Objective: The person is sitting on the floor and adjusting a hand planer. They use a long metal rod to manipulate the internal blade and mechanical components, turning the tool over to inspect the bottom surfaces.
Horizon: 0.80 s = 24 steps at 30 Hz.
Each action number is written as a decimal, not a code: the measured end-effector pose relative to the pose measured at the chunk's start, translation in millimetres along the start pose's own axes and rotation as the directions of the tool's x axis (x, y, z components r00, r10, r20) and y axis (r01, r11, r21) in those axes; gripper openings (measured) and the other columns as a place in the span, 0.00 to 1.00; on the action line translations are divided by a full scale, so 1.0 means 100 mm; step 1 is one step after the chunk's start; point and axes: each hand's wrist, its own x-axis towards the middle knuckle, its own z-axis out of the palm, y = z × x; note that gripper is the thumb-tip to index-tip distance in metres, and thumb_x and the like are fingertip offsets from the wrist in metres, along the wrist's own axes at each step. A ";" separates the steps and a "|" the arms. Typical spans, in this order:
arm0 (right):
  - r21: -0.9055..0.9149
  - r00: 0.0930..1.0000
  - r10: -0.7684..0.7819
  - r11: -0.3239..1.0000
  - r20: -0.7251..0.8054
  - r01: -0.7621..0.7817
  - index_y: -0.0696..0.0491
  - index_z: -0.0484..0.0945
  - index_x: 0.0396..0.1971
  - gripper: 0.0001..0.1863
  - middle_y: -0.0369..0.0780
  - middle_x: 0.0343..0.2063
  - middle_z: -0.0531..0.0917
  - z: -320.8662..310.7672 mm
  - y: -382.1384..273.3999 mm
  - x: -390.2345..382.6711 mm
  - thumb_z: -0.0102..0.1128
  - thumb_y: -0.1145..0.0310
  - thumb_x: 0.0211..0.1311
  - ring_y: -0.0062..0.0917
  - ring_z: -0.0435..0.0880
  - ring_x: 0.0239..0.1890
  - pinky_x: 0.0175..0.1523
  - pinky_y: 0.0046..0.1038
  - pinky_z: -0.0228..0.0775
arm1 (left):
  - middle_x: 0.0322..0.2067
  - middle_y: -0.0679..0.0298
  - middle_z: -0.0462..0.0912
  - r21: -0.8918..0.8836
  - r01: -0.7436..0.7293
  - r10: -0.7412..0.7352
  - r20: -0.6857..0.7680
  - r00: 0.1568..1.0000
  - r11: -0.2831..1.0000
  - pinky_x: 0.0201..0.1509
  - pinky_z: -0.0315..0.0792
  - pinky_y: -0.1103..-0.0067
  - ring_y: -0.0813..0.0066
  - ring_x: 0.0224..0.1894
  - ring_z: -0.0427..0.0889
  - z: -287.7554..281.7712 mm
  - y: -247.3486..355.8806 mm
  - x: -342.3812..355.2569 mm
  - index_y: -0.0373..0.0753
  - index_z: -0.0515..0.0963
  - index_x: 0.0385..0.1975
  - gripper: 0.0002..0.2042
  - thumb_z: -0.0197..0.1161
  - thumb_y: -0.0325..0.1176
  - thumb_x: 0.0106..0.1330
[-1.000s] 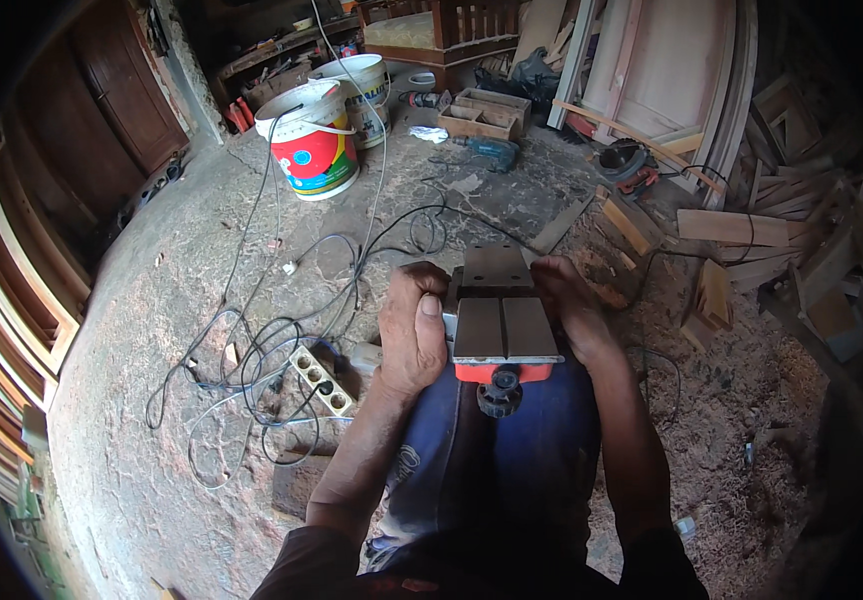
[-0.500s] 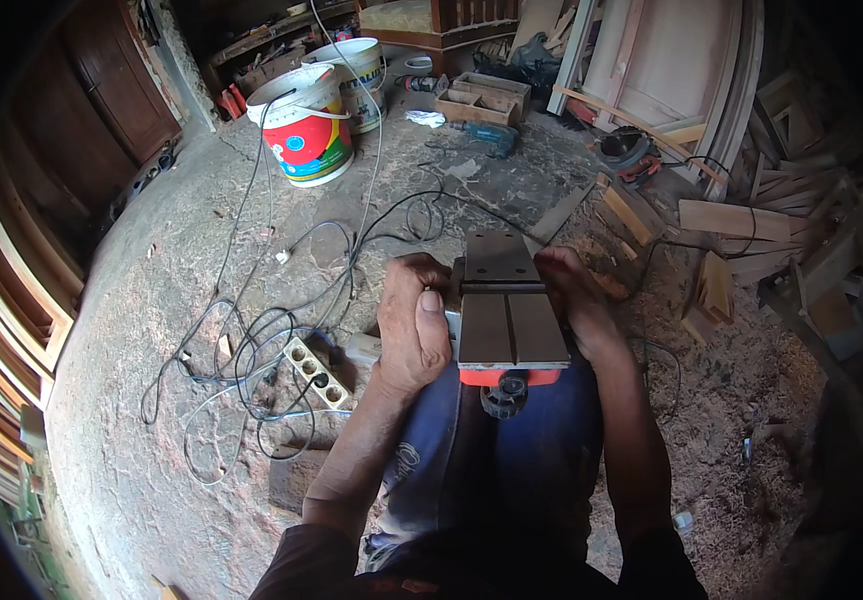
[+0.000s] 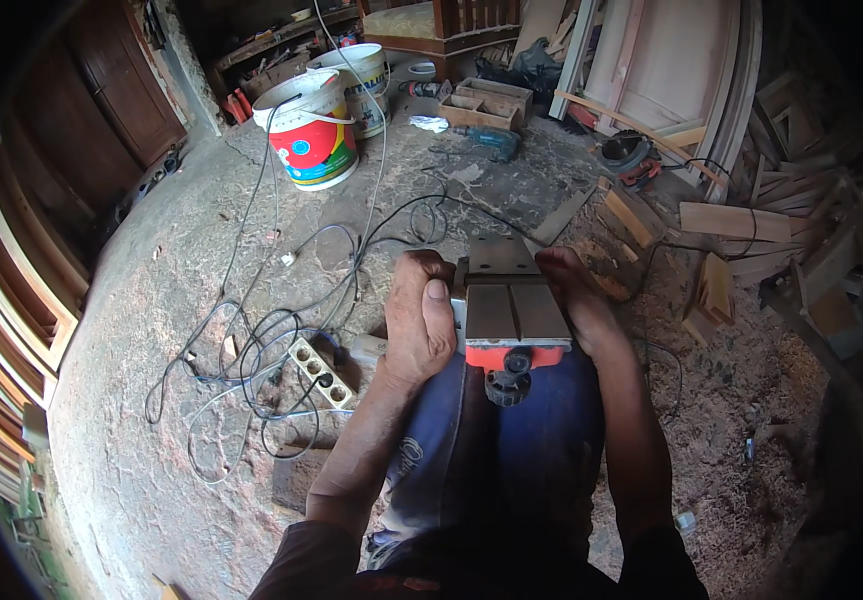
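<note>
An electric hand planer (image 3: 519,312) is held over my knees with its flat metal sole turned up. A dark slot crosses the sole, and a red body edge with a black knob shows at the end nearest me. My left hand (image 3: 422,315) is closed on the planer's left side, thumb up along it. Around the right side my right hand (image 3: 579,300) is closed too; its fingers are partly hidden behind the tool. Below the planer are my blue trousers (image 3: 542,440).
A power strip (image 3: 320,371) with tangled black cables lies on the floor at left. Farther off stand two paint buckets (image 3: 314,150), a teal drill (image 3: 492,142) and a wooden box (image 3: 487,100). Wood offcuts (image 3: 737,220) and shavings cover the right side; window frames (image 3: 22,270) lean at far left.
The planer's near end has tilted up slightly, so more of its red front and knob shows. Both hands keep their hold, and the whole view has shifted a little.
</note>
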 end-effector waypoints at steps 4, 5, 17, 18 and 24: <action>0.046 0.998 0.056 0.997 0.030 -0.057 0.56 0.73 0.53 0.18 0.36 0.41 0.78 0.00 -0.01 0.00 0.56 0.63 0.69 0.17 0.77 0.42 0.48 0.22 0.70 | 0.36 0.50 0.74 -0.011 -0.020 0.020 -0.007 1.000 1.000 0.44 0.72 0.66 0.53 0.37 0.77 0.00 0.00 0.00 0.33 0.73 0.39 0.11 0.46 0.33 0.75; 0.050 0.996 0.074 0.996 0.048 -0.076 0.54 0.72 0.54 0.17 0.36 0.43 0.78 -0.04 0.01 0.03 0.55 0.63 0.71 0.18 0.77 0.45 0.49 0.22 0.70 | 0.36 0.50 0.74 -0.014 -0.023 0.023 -0.012 1.000 1.000 0.44 0.72 0.66 0.53 0.37 0.77 0.01 -0.01 0.00 0.33 0.73 0.39 0.10 0.46 0.32 0.75; 0.008 0.994 0.084 0.996 0.072 -0.085 0.56 0.70 0.58 0.22 0.40 0.48 0.78 -0.09 0.03 0.04 0.56 0.61 0.70 0.22 0.77 0.51 0.55 0.25 0.69 | 0.33 0.54 0.76 0.026 0.024 -0.023 -0.015 1.000 0.999 0.43 0.71 0.70 0.62 0.36 0.77 0.07 -0.13 0.03 0.33 0.72 0.40 0.16 0.43 0.41 0.78; 0.000 0.994 0.087 0.996 0.072 -0.087 0.57 0.70 0.59 0.22 0.40 0.48 0.78 -0.08 0.03 0.04 0.56 0.61 0.70 0.23 0.77 0.52 0.56 0.25 0.68 | 0.33 0.56 0.77 0.036 0.021 -0.020 -0.017 1.000 0.999 0.44 0.71 0.72 0.66 0.37 0.77 0.07 -0.15 0.02 0.33 0.71 0.40 0.20 0.41 0.46 0.80; -0.029 0.997 0.071 0.997 0.001 -0.071 0.59 0.73 0.54 0.20 0.38 0.38 0.79 0.01 -0.08 -0.02 0.54 0.62 0.68 0.21 0.77 0.41 0.47 0.25 0.70 | 0.33 0.55 0.78 0.046 0.066 -0.066 -0.001 0.998 0.997 0.43 0.72 0.72 0.66 0.36 0.77 0.07 -0.09 0.04 0.33 0.71 0.40 0.21 0.42 0.47 0.80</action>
